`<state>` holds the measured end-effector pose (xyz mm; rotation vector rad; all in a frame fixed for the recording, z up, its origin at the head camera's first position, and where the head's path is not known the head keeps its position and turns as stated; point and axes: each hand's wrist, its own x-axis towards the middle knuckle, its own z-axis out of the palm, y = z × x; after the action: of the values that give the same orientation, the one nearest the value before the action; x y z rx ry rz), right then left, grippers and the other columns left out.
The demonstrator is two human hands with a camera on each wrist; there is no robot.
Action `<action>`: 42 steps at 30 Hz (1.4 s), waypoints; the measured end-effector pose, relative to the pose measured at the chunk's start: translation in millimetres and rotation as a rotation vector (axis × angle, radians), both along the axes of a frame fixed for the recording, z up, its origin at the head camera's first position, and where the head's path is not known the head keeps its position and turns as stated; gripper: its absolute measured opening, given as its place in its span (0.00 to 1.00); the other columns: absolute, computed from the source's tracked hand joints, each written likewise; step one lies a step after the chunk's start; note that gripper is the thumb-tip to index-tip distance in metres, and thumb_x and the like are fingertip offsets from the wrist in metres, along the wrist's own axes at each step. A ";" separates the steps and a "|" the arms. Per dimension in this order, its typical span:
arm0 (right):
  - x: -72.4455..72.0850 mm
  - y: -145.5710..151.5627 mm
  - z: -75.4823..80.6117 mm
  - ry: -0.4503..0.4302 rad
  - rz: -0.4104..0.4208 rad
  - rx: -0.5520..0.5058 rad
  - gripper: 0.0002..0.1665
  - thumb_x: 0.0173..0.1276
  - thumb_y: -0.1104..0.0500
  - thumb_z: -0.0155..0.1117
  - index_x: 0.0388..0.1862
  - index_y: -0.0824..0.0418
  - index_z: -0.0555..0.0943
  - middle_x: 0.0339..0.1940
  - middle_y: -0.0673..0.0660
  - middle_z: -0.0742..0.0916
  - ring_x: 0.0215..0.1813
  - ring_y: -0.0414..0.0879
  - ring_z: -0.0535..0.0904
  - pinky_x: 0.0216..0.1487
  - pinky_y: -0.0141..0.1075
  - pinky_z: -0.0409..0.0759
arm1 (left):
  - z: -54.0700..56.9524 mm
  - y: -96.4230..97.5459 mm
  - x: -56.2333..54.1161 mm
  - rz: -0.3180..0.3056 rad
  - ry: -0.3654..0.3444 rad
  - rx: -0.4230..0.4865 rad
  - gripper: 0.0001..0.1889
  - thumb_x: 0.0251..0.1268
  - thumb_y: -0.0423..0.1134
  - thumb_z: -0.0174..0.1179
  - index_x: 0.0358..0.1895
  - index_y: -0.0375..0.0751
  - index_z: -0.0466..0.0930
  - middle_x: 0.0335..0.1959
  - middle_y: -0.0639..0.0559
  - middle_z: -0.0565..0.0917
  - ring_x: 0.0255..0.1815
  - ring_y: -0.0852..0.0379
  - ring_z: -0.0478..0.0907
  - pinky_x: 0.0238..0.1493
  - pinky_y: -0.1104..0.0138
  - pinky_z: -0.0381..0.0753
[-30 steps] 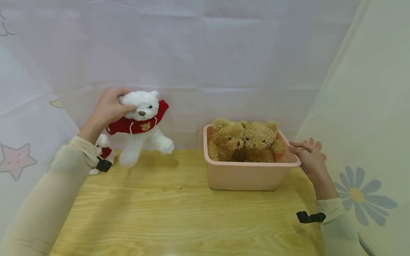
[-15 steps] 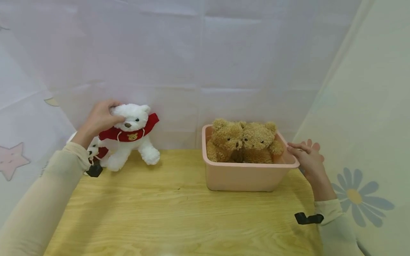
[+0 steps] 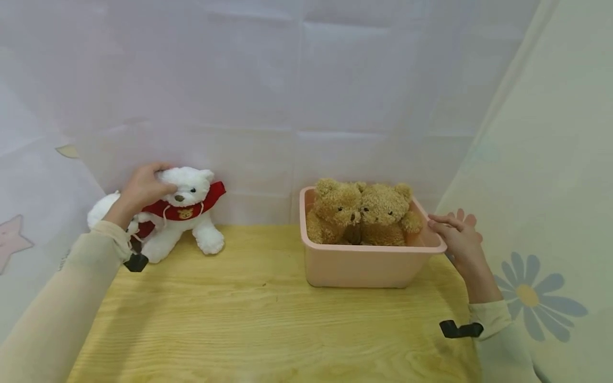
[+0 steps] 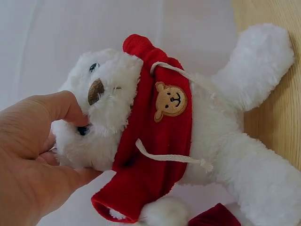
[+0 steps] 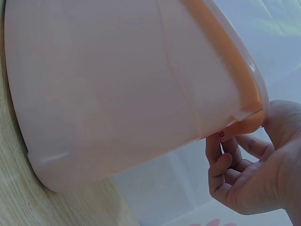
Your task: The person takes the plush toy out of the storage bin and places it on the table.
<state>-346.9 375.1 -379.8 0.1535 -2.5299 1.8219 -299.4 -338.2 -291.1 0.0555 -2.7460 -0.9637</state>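
Note:
My left hand grips the head of a white teddy bear in a red hoodie with a small bear patch. The bear sits at the back left of the table, its legs pointing forward. Behind my left wrist, a second white teddy bear with red clothing is partly hidden. At the right, my right hand holds the rim of a pink plastic bin, thumb on top and fingers curled beneath the lip, as the right wrist view shows. Two brown teddy bears sit side by side in the bin.
The wooden table runs up to a pale cloth backdrop. A right-hand panel printed with flowers stands close beside the right arm. Dark wrist cameras are strapped over the sleeves.
The white teddy bear has come down and leftward in my left hand, from above the table to sitting on it beside the other white bear. My right hand stays on the bin's rim.

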 end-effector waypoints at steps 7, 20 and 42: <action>2.1 -3.8 -0.7 -0.006 0.000 -0.051 0.41 0.78 0.44 0.59 0.79 0.66 0.63 0.83 0.63 0.44 0.80 0.64 0.44 0.43 0.27 0.81 | -6.4 -6.7 -5.1 -0.002 -0.024 -0.036 0.33 0.65 0.36 0.63 0.70 0.25 0.66 0.66 0.26 0.69 0.58 0.32 0.69 0.57 0.40 0.71; 4.3 -7.2 1.1 0.011 -0.020 -0.041 0.41 0.77 0.43 0.60 0.78 0.67 0.64 0.83 0.63 0.47 0.81 0.62 0.43 0.43 0.24 0.79 | -14.8 -1.1 -5.5 -0.062 -0.104 -0.133 0.37 0.67 0.36 0.58 0.74 0.20 0.55 0.69 0.22 0.62 0.67 0.25 0.61 0.63 0.35 0.63; 0.9 -0.4 1.5 -0.006 0.015 -0.050 0.42 0.78 0.45 0.59 0.79 0.67 0.62 0.83 0.57 0.38 0.81 0.54 0.29 0.44 0.23 0.78 | 30.3 72.3 20.4 -0.236 -0.005 -0.274 0.33 0.71 0.38 0.58 0.75 0.31 0.61 0.74 0.30 0.63 0.74 0.31 0.57 0.68 0.38 0.59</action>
<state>-346.1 374.7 -378.3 0.1673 -2.4915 1.8912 -279.0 -266.0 -260.8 -0.3189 -2.9074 -0.6281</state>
